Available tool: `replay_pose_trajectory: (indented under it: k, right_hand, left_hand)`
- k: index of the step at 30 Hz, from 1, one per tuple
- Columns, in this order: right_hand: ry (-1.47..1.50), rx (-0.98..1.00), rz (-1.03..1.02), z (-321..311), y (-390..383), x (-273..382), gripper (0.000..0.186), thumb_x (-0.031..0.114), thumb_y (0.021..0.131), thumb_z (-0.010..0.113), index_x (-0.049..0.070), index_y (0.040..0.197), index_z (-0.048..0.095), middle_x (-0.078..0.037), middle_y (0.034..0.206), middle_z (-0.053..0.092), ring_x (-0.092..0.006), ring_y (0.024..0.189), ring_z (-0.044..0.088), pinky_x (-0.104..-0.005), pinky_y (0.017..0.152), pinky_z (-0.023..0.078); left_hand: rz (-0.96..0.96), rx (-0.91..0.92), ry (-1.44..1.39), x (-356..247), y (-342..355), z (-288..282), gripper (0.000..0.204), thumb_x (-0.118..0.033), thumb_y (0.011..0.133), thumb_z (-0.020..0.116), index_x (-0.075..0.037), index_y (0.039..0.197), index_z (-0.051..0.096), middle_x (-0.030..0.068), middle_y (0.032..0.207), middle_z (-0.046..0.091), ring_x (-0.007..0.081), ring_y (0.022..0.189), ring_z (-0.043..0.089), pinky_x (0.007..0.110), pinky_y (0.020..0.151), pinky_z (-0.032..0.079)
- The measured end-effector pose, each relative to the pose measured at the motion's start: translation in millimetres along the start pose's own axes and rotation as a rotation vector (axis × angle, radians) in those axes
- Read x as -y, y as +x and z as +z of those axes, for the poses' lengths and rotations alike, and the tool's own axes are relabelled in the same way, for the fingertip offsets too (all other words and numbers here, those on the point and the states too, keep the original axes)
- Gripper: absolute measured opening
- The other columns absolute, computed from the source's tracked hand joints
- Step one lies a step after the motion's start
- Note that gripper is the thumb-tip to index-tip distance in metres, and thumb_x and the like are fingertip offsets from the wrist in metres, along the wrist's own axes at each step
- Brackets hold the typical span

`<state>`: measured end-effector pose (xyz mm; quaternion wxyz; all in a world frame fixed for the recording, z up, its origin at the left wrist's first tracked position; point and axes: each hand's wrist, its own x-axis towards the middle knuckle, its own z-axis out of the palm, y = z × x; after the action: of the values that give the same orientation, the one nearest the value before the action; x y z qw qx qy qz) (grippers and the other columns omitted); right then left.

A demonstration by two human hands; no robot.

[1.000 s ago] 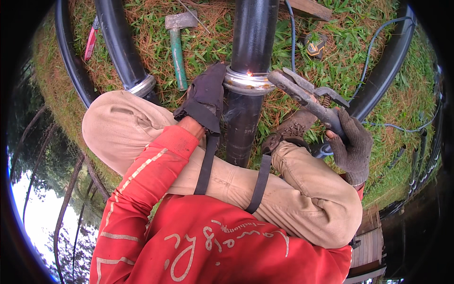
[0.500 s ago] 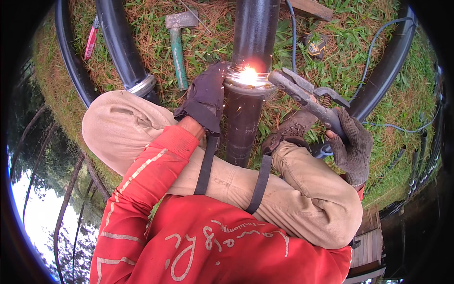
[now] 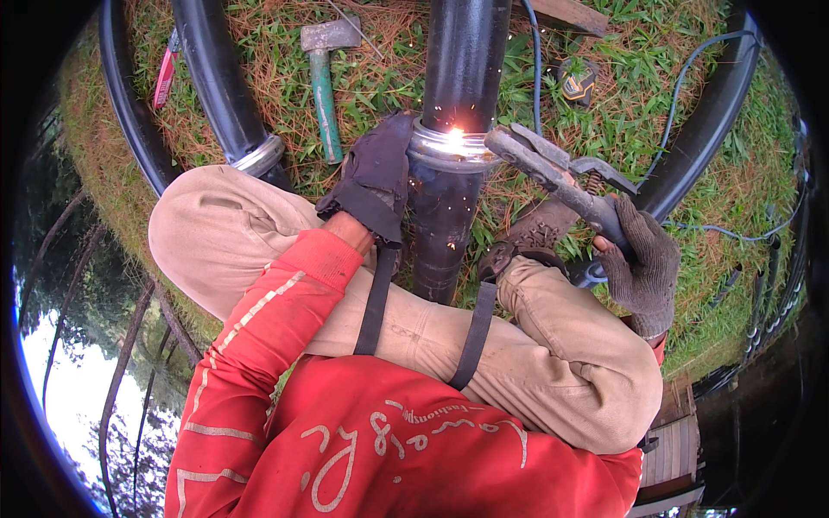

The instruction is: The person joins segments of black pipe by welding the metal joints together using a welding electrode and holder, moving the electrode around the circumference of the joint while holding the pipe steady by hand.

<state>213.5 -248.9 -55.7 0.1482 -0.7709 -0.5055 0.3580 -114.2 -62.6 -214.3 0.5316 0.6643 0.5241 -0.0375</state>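
The gloved right hand [image 3: 643,259] is clamped round a welding electrode holder [image 3: 596,210], pointed at the sparking collar [image 3: 445,161] on the middle black pipe [image 3: 466,60]. The left hand [image 3: 371,173] sits against the collar's left; I can't tell its grip. A boot [image 3: 542,229] crowds the pipe's right, near a tape measure [image 3: 577,84]; a hammer [image 3: 323,95] lies left.

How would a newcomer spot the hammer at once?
Find the central black pipe with the bright sparks. On the grass to its left, near the left hand, lies the hammer; its green handle sets it apart from the red tool farther left.
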Motion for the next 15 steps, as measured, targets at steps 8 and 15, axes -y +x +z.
replay_pose_trajectory:
  k: [8,15]
  right_hand:
    - [0.064,-0.085,-0.001,0,-4,-3,0.052,0.016,0.090,0.086,-0.002,0.137,0.073,-0.021,0.109,0.078,-0.0326,0.093,0.079,-0.0399,0.085,0.060]
    - [0.049,-0.111,-0.036,4,-5,-7,0.052,0.018,0.088,0.086,0.003,0.137,0.075,-0.017,0.096,0.076,-0.0315,0.081,0.077,-0.0401,0.075,0.060]
  left_hand:
    - [-0.162,-0.033,-0.282,1,0,1,0.039,-0.020,0.112,0.050,-0.001,0.141,0.068,0.0220,0.137,0.073,0.0350,0.128,0.070,0.043,0.109,0.054]
    - [0.000,-0.044,0.005,-2,-8,-5,0.041,-0.020,0.113,0.048,-0.001,0.143,0.068,0.0231,0.142,0.071,0.0353,0.133,0.068,0.044,0.113,0.052]
